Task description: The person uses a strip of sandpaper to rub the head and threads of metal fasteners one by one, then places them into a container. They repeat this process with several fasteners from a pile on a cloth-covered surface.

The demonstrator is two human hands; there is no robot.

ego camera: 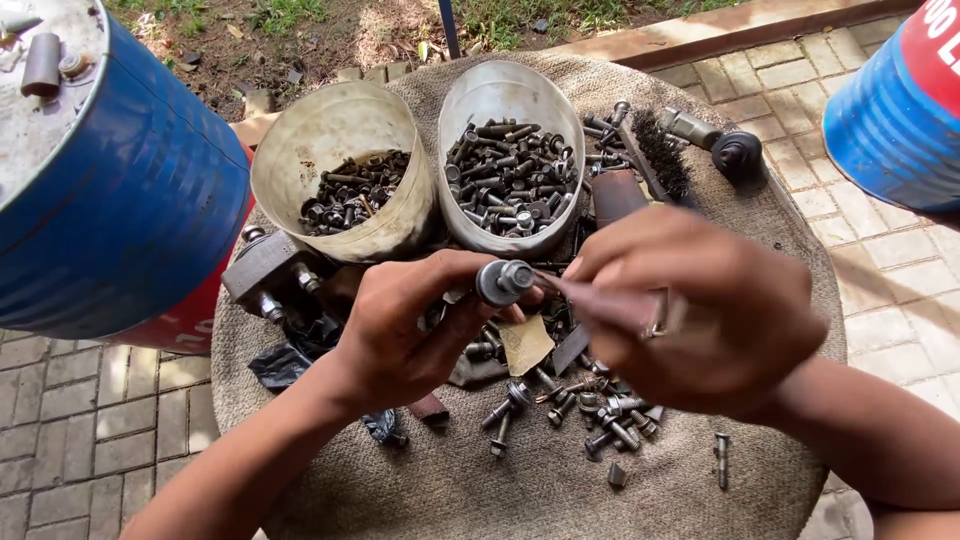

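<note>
My left hand (405, 325) grips a flanged bolt (503, 281), its head turned towards me. My right hand (700, 305) pinches a reddish-brown strip of sandpaper (610, 305) whose tip rests against the bolt. Both hands hover over a round surface covered with brown cloth (470, 480). Below them lie loose bolts (590, 415) and a small tan sandpaper scrap (525, 343).
Two cut-open pale containers hold bolts and nuts: the left container (335, 130) and the right container (500, 95). A wire brush (655, 150) and a grey metal part (715, 140) lie behind. Blue drums stand left (130, 200) and right (890, 110). Brick paving surrounds.
</note>
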